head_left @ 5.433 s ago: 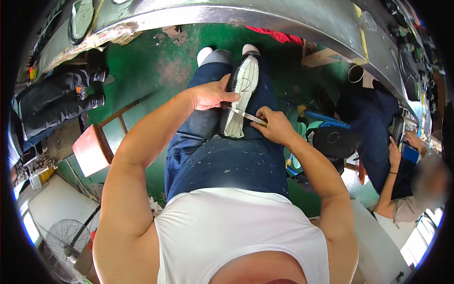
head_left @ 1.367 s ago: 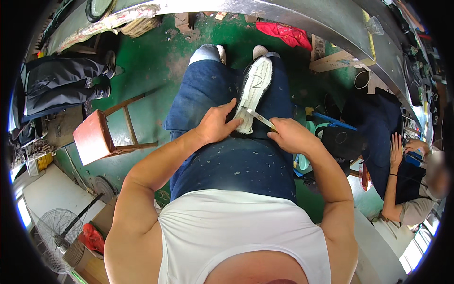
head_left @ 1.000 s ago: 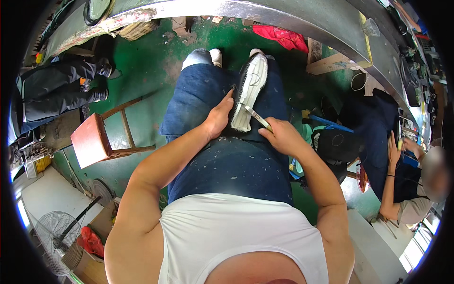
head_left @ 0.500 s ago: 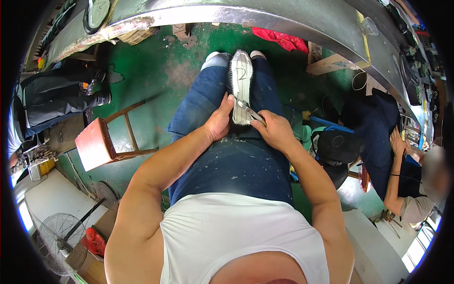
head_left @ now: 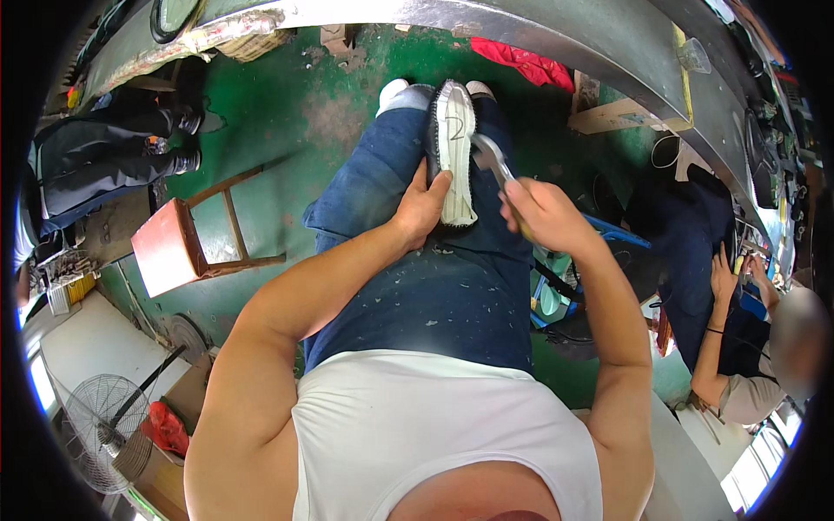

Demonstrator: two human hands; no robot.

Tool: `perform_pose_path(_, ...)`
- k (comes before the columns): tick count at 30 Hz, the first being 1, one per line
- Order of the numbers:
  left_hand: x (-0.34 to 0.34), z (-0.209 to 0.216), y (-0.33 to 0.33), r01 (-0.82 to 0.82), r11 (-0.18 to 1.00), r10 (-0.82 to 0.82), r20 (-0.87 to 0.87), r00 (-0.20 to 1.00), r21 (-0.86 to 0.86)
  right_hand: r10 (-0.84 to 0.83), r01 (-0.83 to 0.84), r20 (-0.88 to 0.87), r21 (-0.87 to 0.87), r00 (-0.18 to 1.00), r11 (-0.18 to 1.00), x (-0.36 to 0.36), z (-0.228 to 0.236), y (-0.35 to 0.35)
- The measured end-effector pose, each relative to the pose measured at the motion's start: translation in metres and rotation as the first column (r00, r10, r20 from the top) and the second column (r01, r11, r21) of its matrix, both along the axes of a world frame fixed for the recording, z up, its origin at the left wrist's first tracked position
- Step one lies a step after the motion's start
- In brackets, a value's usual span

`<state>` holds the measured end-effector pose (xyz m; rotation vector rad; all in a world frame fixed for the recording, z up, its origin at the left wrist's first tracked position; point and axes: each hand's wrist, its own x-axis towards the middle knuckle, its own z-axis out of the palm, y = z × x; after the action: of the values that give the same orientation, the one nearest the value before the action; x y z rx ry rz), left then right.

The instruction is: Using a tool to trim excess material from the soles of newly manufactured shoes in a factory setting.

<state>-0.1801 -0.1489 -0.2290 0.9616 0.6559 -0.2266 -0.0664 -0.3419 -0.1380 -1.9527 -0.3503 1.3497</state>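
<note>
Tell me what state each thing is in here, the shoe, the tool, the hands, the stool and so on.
Left hand: gripping the shoe.
Shoe: bottom up, pale underside showing.
Right hand: closed around the tool's handle.
Tool: held, metal head close beside the shoe; contact unclear.
Stool: appears upright, unoccupied.
Red cloth: crumpled.
Fan: caged; running or not, unclear.

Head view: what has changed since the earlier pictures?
The right hand has swung the silver metal tool, still gripped, forward and rightward, from the nearer half of the long white shoe sole to beside its right edge. The left hand still holds the sole.
</note>
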Motion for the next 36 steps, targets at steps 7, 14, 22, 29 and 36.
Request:
perform_pose_path(7,-0.008,-0.019,0.016,0.220,0.970,-0.230,0.109,0.967,0.100,0.368,-0.358,0.581,-0.137,0.726,0.923,-0.002,-0.030,0.026)
perform_pose_path(14,-0.005,0.015,0.037,0.469,0.811,-0.515,0.045,0.856,0.350,-0.246,0.202,0.237,0.198,0.940,0.959,-0.035,-0.055,-0.015)
perform_pose_path(22,0.007,0.085,0.092,0.298,0.952,-0.277,0.213,0.937,-0.072,-0.426,0.408,0.025,0.243,0.905,0.880,-0.040,-0.073,-0.033)
perform_pose_path(29,0.123,0.202,0.135,0.195,0.980,-0.194,0.479,0.856,0.048,-0.446,0.495,-0.227,0.260,0.866,0.829,-0.012,-0.094,-0.037)
perform_pose_path(36,0.388,0.252,0.133,0.002,0.765,-0.324,0.383,0.865,0.644,-0.434,0.523,-0.356,0.209,0.828,0.826,-0.001,-0.107,-0.043)
